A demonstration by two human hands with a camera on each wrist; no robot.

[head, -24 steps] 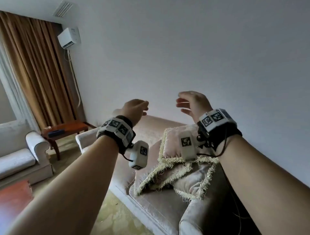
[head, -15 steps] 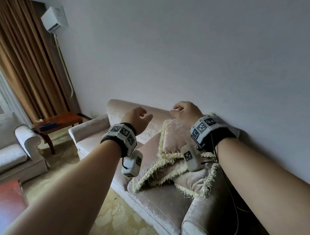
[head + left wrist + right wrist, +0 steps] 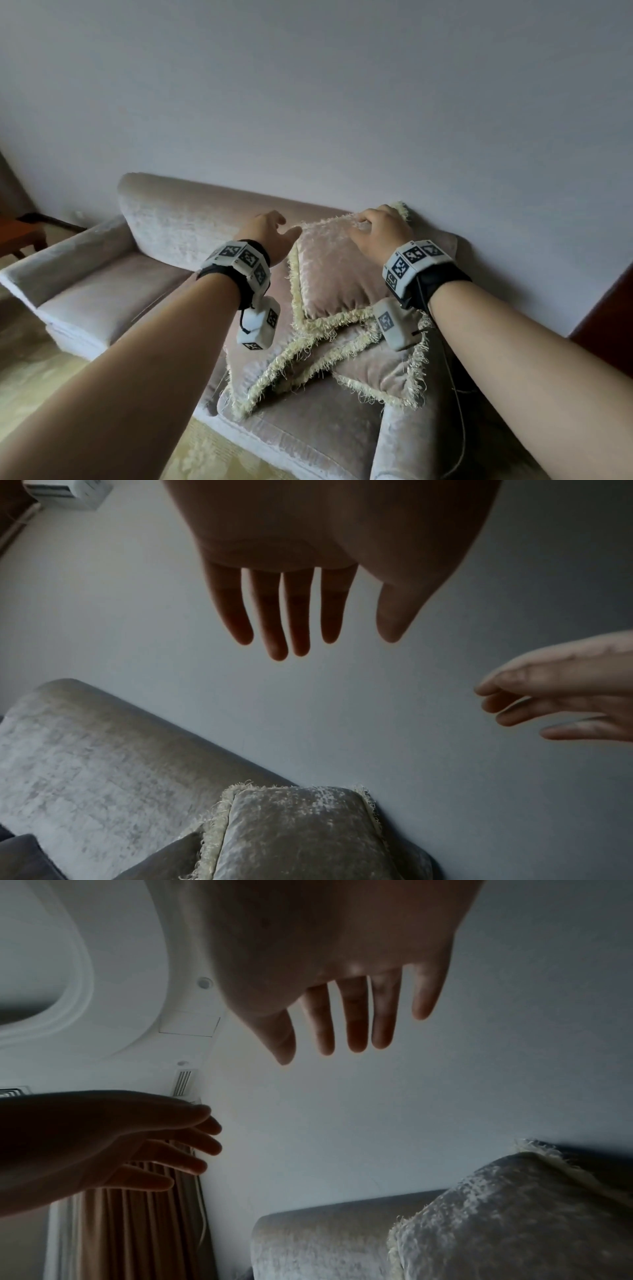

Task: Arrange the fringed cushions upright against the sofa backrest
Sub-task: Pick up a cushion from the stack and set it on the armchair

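Head view, hidden: right hand (image 3: 378,228) covers the top edge of the upright cushion (image 3: 337,274); contact between fingers and fringe cannot be confirmed.
Head view, cushions: upright cushion leans on the sofa backrest (image 3: 191,219) at the sofa's right end; two more fringed cushions (image 3: 342,363) lie flat and overlapping on the seat in front of it.
Head view, left hand (image 3: 269,233): beside the upright cushion's upper left corner, apparently clear of it.
Head view, change: 0.5 s ago both hands were nearer the camera, short of the cushion top; the curtain and air conditioner have left the frame.
Head view, surroundings: wooden table (image 3: 20,234), cut off at the left edge.
Left wrist view, grip: left hand (image 3: 308,569) fingers straight and spread, holding nothing; cushion top (image 3: 294,831) lies below, apart.
Right wrist view, grip: right hand (image 3: 342,974) fingers extended, slightly spread, holding nothing; image dim, cushion corner (image 3: 514,1218) below, curtain (image 3: 137,1226) behind.
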